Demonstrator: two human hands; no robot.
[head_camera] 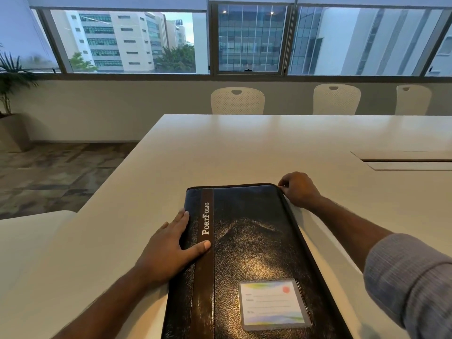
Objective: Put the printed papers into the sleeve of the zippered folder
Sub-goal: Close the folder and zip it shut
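The left hand (168,250) and forearm are bare, with no ring or watch showing. The right hand (299,189) is bare too. A grey ribbed knit sleeve (408,277) is pushed up the right forearm.

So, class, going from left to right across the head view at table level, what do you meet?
Left hand → brown "PortFolio" stripe → label card → right hand, at the zippered folder far right corner.

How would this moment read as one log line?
folder: closed, flat | left hand: pressing spine side | right hand: pinching far corner | papers: unseen
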